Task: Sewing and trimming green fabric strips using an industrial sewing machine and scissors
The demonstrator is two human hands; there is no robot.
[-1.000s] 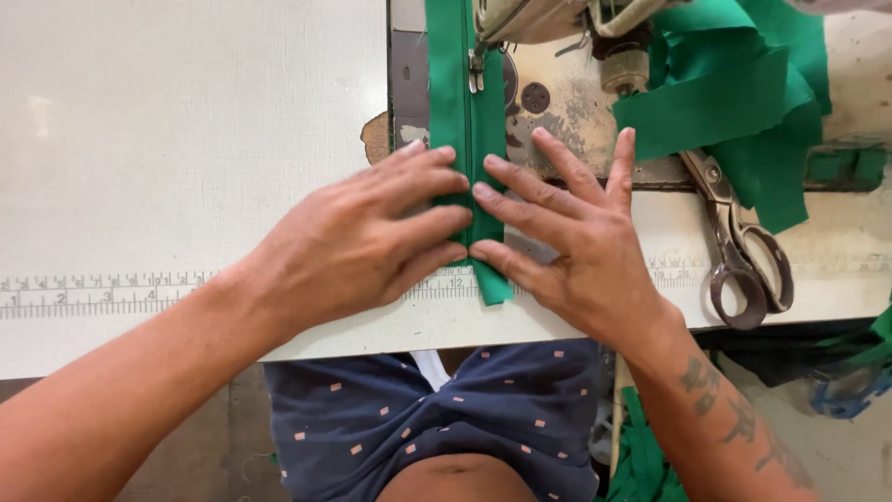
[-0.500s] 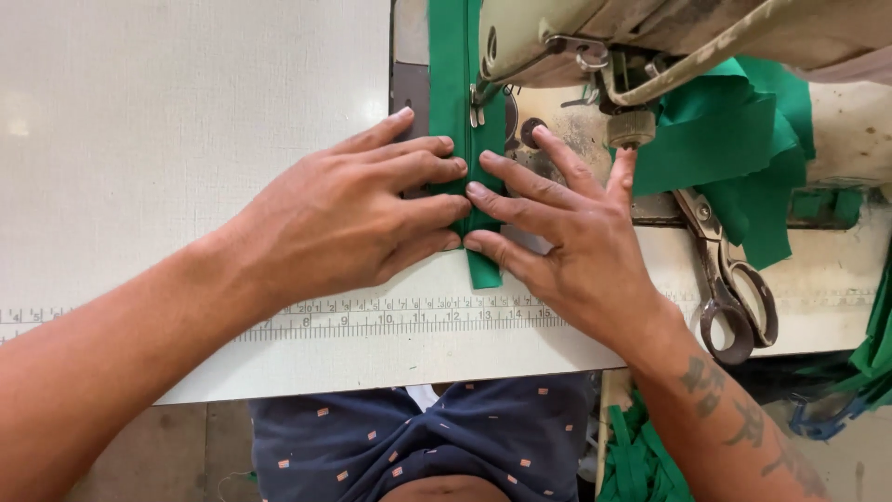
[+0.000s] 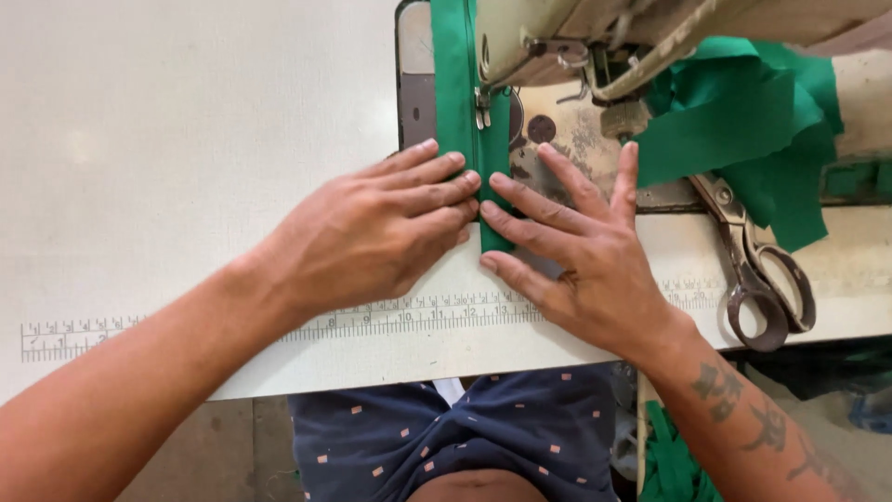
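A narrow green fabric strip (image 3: pixel 455 112) runs straight up the pale worktop (image 3: pixel 186 139) and under the presser foot (image 3: pixel 481 104) of a worn sewing machine (image 3: pixel 595 37). The left hand (image 3: pixel 372 232) lies flat on the strip's left edge, its fingers (image 3: pixel 437 181) close together and pressing down on the cloth rather than gripping it. The right hand (image 3: pixel 576 251) presses the strip's right edge, with its fingers (image 3: pixel 567 181) spread wide over the machine's rusty metal bed (image 3: pixel 567 139); the two sets of fingertips nearly meet across the strip's near end.

To the right, a loose heap of green fabric (image 3: pixel 743 130) crowds the machine head and partly covers the large scissors (image 3: pixel 762 270), which lie near the right hand with their handles toward the worktop's near edge. A printed ruler (image 3: pixel 186 330) runs along the worktop below both hands. Dark blue dotted shorts (image 3: pixel 465 446) show under the worktop edge, and more green cloth (image 3: pixel 669 455) hangs beside the tattooed right forearm.

Compared with half a second ago, both hands have slid slightly away from the body, and less of the strip shows below the fingertips. The finger poses are unchanged.
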